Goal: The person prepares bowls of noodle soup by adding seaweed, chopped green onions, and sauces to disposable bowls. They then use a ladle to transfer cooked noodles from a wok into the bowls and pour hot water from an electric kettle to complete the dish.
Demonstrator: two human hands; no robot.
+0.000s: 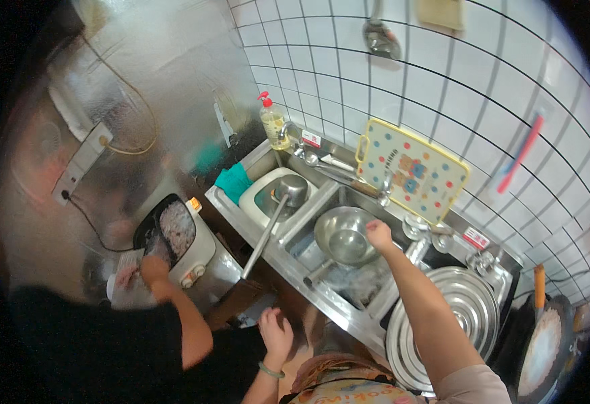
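My right hand [379, 235] is closed on the right rim of a stainless steel bowl [333, 227], which is tilted over the middle sink basin [300, 250]. A rod-like handle shows below the bowl. My left hand [276, 331], a bangle at its wrist, is held low in front of the sink's front edge, fingers apart and nothing in it. In the left basin a long-handled metal ladle [293, 191] rests on a white-rimmed tub [254, 204], its handle [267, 242] reaching past the sink's edge. A teal cloth [233, 182] hangs at the corner.
At left another person's hand [154, 270] is at an electric cooker [201, 247] with food inside. Behind the sink stand a soap bottle [274, 123] and a patterned cutting board [413, 169]. A large round metal lid [469, 298] covers the right basin; a wok [547, 348] is further right.
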